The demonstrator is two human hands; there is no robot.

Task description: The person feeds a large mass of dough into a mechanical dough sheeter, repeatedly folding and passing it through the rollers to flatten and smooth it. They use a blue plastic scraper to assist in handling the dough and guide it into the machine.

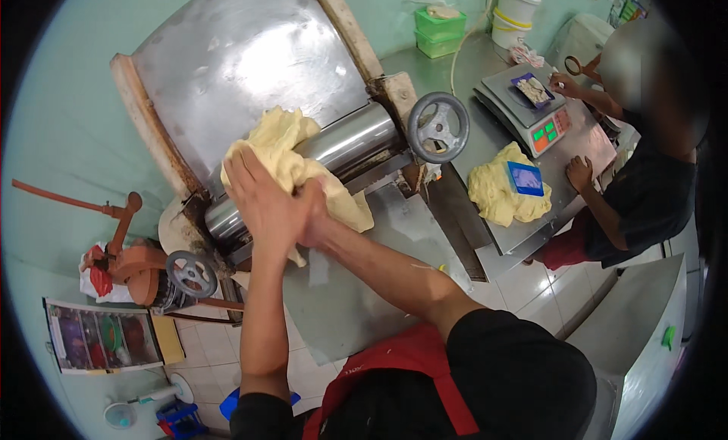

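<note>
A big sheet of pale yellow dough (pixel 284 140) hangs over the steel rollers (pixel 345 140) of a dough-rolling machine. My left hand (pixel 262 197) lies flat on the dough with fingers spread, pressing it toward the rollers. My right hand (pixel 318 209) is tucked against the left one and grips the lower fold of the dough (pixel 350 209). Both forearms reach up from the lower edge.
A grey handwheel (pixel 438 127) sits at the machine's right end, a smaller one (pixel 191 274) at the left. A second lump of dough (pixel 500 191) with a blue scraper (pixel 525 178) lies on the steel table (pixel 455 68). Another person works beside a scale (pixel 527 110).
</note>
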